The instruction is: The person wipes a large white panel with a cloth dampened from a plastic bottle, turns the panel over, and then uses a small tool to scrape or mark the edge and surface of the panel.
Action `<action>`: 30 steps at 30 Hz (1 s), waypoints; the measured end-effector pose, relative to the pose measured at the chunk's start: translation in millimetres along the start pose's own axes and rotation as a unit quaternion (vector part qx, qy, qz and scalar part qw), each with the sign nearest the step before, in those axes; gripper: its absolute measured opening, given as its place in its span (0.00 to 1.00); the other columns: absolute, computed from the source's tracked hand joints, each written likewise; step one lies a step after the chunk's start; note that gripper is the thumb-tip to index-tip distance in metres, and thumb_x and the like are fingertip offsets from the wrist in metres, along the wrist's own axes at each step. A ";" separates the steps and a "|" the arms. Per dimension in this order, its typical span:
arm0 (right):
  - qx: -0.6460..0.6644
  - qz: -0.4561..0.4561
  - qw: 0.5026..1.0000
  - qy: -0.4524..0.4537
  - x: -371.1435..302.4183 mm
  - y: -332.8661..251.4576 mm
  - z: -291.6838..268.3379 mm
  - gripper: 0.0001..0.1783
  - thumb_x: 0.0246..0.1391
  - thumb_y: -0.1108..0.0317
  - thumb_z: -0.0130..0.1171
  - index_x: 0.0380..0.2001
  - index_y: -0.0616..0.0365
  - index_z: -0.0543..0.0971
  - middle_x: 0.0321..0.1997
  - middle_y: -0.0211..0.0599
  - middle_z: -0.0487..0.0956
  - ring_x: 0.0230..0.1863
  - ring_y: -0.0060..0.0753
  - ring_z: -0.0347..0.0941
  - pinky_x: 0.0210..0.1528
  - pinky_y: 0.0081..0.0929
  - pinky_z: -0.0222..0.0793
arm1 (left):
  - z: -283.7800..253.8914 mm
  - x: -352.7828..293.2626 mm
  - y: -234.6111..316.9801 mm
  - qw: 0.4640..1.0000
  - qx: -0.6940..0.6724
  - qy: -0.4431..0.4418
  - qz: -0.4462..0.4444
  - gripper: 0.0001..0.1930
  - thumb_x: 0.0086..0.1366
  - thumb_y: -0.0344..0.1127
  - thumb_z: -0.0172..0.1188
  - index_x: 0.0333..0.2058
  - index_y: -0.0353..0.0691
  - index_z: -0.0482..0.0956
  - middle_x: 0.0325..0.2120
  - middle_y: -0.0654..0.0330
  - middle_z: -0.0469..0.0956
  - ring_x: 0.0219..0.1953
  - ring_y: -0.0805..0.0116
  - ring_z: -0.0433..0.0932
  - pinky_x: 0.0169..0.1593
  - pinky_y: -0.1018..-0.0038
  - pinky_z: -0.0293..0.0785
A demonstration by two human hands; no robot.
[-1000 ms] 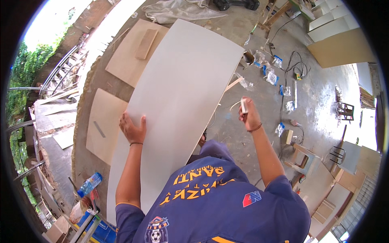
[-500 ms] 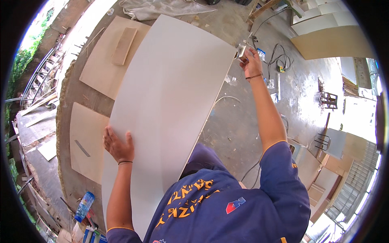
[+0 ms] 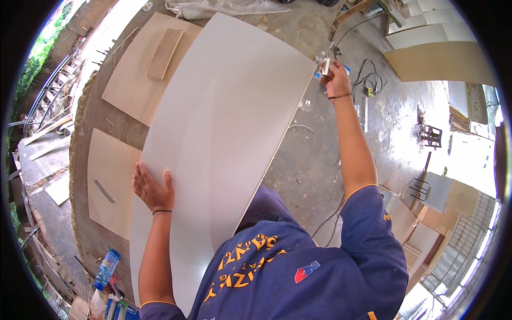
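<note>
A large pale grey-white panel (image 3: 224,106) stretches from the far side to below my chest. My left hand (image 3: 153,188) rests at the panel's left edge, fingers apart and nothing gripped. Out beyond the panel's far right corner, my right hand (image 3: 338,82) is closed around a small whitish rectangular block (image 3: 326,66). A small gap shows between the block and the panel's edge. What kind of block it is, I cannot make out.
Left of the panel lie two light brown boards (image 3: 130,69), (image 3: 109,181), the farther one bearing a narrow wood piece (image 3: 165,53). A blue-capped plastic bottle (image 3: 108,269) is at lower left. Black cable (image 3: 368,80) coils on the floor (image 3: 304,181) at right. Stacked boards (image 3: 437,58) stand far right.
My right hand has shifted slightly right with the block, away from the panel's far corner. My left hand stays at the panel's left edge. The whole view has shifted a little.
</note>
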State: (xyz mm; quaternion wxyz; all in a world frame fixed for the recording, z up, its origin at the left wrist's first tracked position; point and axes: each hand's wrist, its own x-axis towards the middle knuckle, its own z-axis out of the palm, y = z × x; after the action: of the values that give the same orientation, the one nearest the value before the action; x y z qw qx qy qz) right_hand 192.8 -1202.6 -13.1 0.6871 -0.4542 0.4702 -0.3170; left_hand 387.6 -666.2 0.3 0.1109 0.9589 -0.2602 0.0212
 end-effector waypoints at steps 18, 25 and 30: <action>-0.051 -0.002 0.997 0.066 -48.7 39.5 25.2 0.21 0.58 0.50 0.49 0.25 0.57 0.75 0.17 0.29 0.72 0.12 0.17 0.63 0.11 0.18 0.55 | 2.8 -1.3 -2.0 1.000 0.013 -0.007 0.009 0.38 0.59 0.53 0.51 0.61 0.36 0.53 0.60 0.45 0.57 0.61 0.45 0.55 0.63 0.53 0.46; -0.196 -0.051 0.967 0.157 -16.4 41.1 28.4 0.27 0.60 0.48 0.42 0.31 0.64 0.77 0.20 0.32 0.74 0.17 0.22 0.67 0.18 0.21 0.61 | 4.2 -1.7 -3.5 0.997 0.058 -0.048 0.020 0.38 0.62 0.57 0.45 0.63 0.37 0.50 0.62 0.42 0.52 0.63 0.43 0.51 0.64 0.52 0.43; -0.183 -0.090 0.962 0.180 -29.4 51.1 43.0 0.27 0.61 0.50 0.40 0.33 0.66 0.77 0.26 0.36 0.77 0.23 0.25 0.72 0.22 0.22 0.66 | -1.0 -1.5 1.8 0.996 0.068 -0.052 0.006 0.37 0.63 0.54 0.45 0.64 0.38 0.49 0.61 0.42 0.52 0.62 0.43 0.52 0.63 0.51 0.43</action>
State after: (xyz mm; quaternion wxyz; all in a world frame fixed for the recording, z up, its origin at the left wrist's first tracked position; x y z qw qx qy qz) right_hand 222.9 -1143.5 -43.4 0.4649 -0.5483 0.5931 -0.3625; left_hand 385.4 -666.8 1.5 0.0321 0.9624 -0.2697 -0.0102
